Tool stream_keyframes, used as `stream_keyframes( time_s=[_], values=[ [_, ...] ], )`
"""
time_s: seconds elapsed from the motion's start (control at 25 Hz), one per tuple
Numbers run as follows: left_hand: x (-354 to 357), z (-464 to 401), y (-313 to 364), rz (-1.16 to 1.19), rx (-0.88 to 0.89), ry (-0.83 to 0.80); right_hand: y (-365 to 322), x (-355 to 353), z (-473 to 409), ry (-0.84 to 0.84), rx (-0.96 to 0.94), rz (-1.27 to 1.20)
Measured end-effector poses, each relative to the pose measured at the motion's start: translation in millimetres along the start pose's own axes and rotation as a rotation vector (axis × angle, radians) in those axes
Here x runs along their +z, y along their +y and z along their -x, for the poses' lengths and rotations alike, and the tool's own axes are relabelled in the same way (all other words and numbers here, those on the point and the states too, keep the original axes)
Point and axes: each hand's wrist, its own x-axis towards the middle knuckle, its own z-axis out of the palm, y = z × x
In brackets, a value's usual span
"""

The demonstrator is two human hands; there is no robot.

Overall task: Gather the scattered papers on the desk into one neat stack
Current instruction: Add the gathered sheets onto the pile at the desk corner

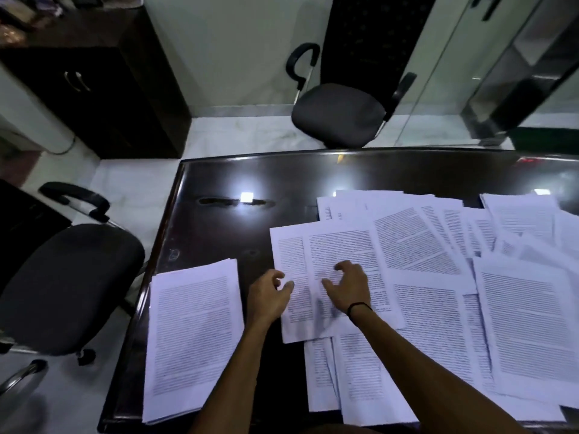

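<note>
Many printed white sheets point(438, 252) lie scattered and overlapping across the right half of the dark desk point(219, 183). A gathered stack of papers point(194, 336) lies apart at the desk's front left corner. My left hand point(271, 294) sits at the left edge of the nearest loose sheets point(313, 245), its fingers curled against that edge. My right hand point(349, 285) rests on top of the same sheets with its fingers spread and bent, fingertips pressing the paper. A black band is on the right wrist.
A dark office chair point(69, 286) stands left of the desk and another point(338, 114) behind its far edge. A dark wooden cabinet point(94, 89) fills the back left. Glass panels rise at the back right. Bare glossy desk surface shows at the far left part.
</note>
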Motion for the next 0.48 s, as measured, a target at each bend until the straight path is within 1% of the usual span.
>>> stream_keyframes(
  time_s=[0.08,0.12,0.2,0.28,0.36,0.44,0.48],
  values=[
    [29,-5,18,0.096,-0.052,-0.054,27,-28,-11,0.089,0.166,0.065],
    [41,-6,25,0.112,-0.088,-0.076,39,-39,-15,0.108,0.235,0.057],
    [62,-8,32,0.111,-0.163,-0.081,58,-53,-27,0.078,0.298,-0.028],
    [75,-9,36,0.122,-0.233,-0.056,70,-62,-37,-0.001,0.293,-0.115],
    [82,-9,43,0.169,-0.286,-0.048,78,-66,-42,-0.08,0.255,-0.131],
    [88,-11,45,0.179,-0.306,-0.036,83,-70,-46,-0.152,0.15,-0.139],
    [90,-11,45,0.199,-0.321,-0.02,87,-73,-47,-0.193,0.093,-0.192]
  ],
)
